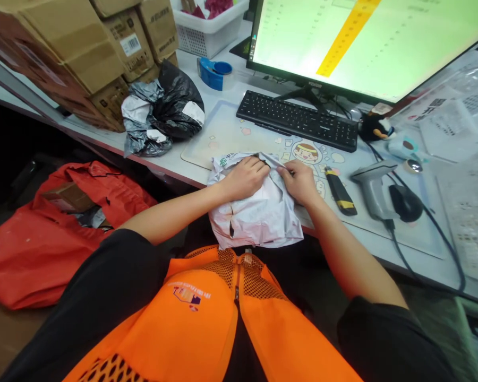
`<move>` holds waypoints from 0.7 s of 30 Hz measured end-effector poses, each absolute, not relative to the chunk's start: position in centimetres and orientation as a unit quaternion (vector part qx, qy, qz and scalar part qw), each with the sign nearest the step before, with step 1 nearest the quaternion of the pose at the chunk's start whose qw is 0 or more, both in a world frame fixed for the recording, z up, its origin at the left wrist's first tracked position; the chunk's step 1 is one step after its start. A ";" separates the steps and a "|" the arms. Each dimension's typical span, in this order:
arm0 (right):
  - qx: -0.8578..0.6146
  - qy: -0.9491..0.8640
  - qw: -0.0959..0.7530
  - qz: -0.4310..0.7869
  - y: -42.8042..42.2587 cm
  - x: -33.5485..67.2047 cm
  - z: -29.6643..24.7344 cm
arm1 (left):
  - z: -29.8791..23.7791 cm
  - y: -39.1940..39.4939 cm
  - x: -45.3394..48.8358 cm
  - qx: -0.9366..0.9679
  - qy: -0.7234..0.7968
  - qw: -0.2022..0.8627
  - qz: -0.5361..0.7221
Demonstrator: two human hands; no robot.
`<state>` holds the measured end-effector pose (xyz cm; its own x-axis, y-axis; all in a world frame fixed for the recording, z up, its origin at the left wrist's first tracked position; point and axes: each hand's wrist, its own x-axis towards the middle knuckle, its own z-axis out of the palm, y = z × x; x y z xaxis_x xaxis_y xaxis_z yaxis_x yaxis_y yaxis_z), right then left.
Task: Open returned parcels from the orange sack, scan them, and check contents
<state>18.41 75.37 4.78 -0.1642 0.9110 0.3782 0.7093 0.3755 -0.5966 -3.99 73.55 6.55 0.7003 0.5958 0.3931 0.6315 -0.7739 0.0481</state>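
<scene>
A white plastic mailing bag (258, 223) hangs over the desk's front edge, close to my orange vest. It is crumpled, with green print at its upper left and a small tear low on its left side. My left hand (247, 178) lies across the upper part, its fingers curled over the bag's edge around a dark gap. My right hand (298, 180) pinches the bag's upper right edge between thumb and fingers. What the bag contains is hidden. Right of my right hand, a black and yellow utility knife (340, 191) rests on the desk mat (219, 124).
Behind the mat stand a keyboard (297, 119) and a monitor (366, 42). A barcode scanner (374, 188) and a mouse (405, 203) sit at right. Dark plastic parcels (179, 101), cardboard boxes (71, 42) and a blue tape dispenser (213, 74) are left; a red sack (35, 233) is below.
</scene>
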 end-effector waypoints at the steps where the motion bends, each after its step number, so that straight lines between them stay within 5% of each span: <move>1: -0.548 -0.733 0.372 0.154 75.7 18.4 4.6 | 6.8 73.7 -3.9 -0.920 -0.345 0.037 -0.182; 11: -0.522 -0.631 0.493 0.296 78.8 16.1 5.2 | 9.4 77.4 -2.6 -0.885 -0.461 -0.028 -0.049; 21: -0.529 -0.619 0.527 0.244 79.7 16.2 4.7 | 10.1 78.3 -2.0 -0.903 -0.424 -0.074 0.016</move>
<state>16.23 79.74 4.70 0.1142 0.9119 0.3943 0.3985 0.3215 -0.8590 -2.00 78.27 10.14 0.6399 0.7631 -0.0910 0.7677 -0.6295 0.1195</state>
